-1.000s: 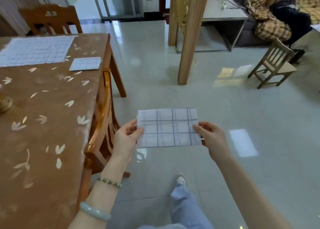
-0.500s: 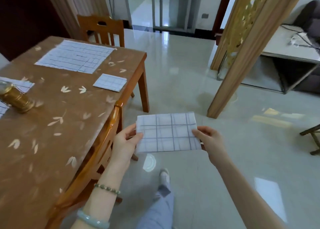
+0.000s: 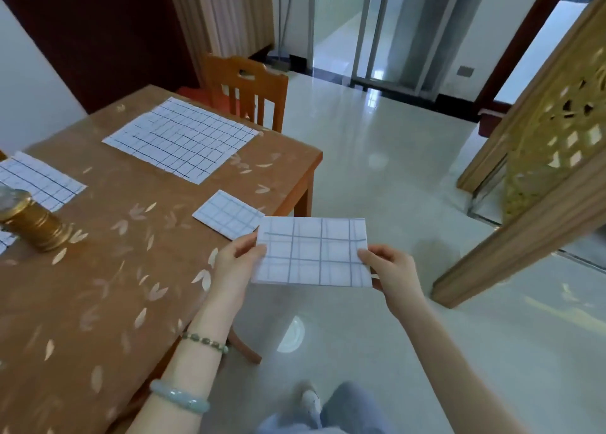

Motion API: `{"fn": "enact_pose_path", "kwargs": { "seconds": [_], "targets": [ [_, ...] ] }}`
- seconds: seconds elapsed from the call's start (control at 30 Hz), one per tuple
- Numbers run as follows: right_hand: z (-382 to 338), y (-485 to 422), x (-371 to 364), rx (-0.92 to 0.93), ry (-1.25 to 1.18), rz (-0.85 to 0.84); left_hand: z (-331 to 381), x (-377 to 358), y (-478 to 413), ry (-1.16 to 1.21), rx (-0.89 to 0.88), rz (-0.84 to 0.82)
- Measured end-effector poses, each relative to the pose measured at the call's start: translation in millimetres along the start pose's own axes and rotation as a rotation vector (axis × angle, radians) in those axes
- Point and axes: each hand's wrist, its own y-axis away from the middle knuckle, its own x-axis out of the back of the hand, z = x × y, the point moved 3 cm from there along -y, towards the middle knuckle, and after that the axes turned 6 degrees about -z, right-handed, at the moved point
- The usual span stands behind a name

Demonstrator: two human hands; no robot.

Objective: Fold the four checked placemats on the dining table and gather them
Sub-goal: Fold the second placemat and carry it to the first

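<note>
Hands, left hand [image 3: 234,264] and right hand [image 3: 395,269], pinch folded placemat [image 3: 311,253] by its ends.

Held placemat [image 3: 313,251] moved left, from over floor to table [image 3: 114,302] right edge, just beside small folded placemat [image 3: 229,213] there.

Left placemat [image 3: 39,181] cut off at edge, gold jar [image 3: 32,228] likewise
</note>
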Motion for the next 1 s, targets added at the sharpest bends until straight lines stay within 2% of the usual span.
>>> {"fn": "enact_pose_path", "kwargs": {
  "seconds": [0.13,0.37,0.53,0.7,0.87,1.0],
  "targets": [
    [-12,-58,-21,-0.054,0.046,-0.109,8,7,-44,0.005,0.077,0.087],
    [-35,-171,-65,-0.084,0.133,-0.267,9,14,-120,-0.093,0.187,0.058],
    [-55,-251,-90,-0.157,0.185,-0.374,27,18,-182,-0.117,0.186,0.183],
    [-43,-303,-119,-0.343,0.204,-0.498,42,46,-243,-0.283,0.171,0.319],
    [-7,-323,-145,-0.599,0.183,-0.519,44,72,-304,-0.39,0.196,0.259],
    [12,-336,-170,-0.689,0.199,-0.49,35,92,-357,-0.428,0.208,0.229]
  ]
}}
